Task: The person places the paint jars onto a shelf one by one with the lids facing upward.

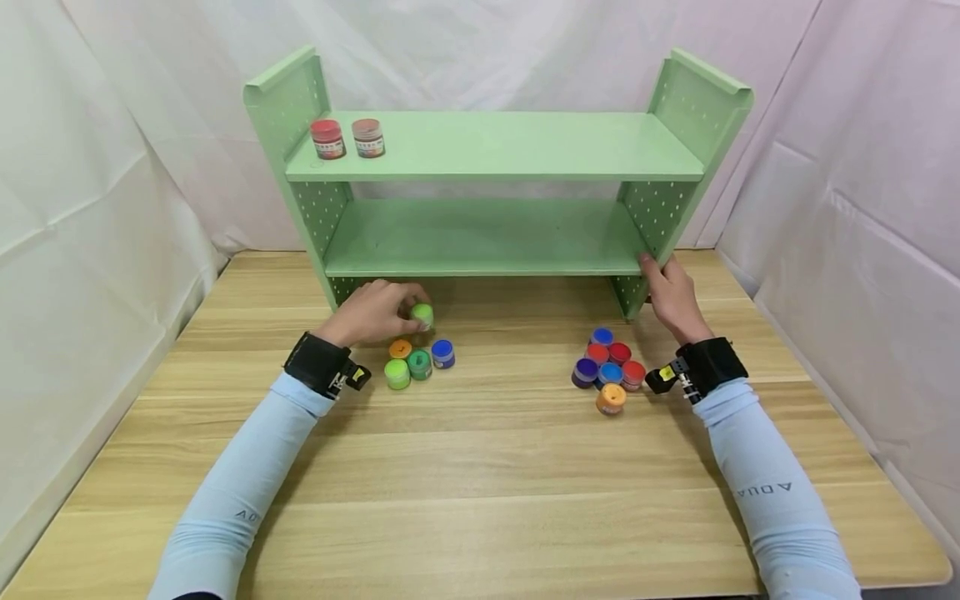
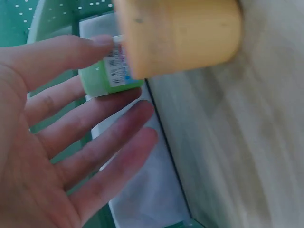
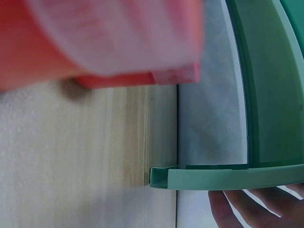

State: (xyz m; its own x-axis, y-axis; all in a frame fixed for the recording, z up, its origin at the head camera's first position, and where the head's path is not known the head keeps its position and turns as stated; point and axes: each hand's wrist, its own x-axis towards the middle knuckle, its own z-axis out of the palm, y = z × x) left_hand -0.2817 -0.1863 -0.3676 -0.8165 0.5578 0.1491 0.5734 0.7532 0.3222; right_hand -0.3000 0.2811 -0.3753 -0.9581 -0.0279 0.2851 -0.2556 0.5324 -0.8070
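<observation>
My left hand (image 1: 384, 312) pinches a small light green paint jar (image 1: 422, 316) between thumb and fingers, near the shelf's left foot. In the left wrist view the jar (image 2: 110, 71) shows a printed label, and the other fingers spread out below it. Just in front stand an orange-lidded jar (image 1: 401, 349), a dark green one (image 1: 419, 364), another light green one (image 1: 397, 374) and a blue one (image 1: 443, 354). My right hand (image 1: 672, 300) grips the right side panel of the green shelf (image 1: 495, 273), its fingers (image 3: 247, 204) along the panel's outer face in the right wrist view.
Two jars, one red (image 1: 327, 140) and one brownish (image 1: 368, 138), stand at the left of the top board. Several red, blue, purple and orange jars cluster on the wooden table (image 1: 480, 467) before the right hand. White cloth (image 1: 847, 208) hangs around the table.
</observation>
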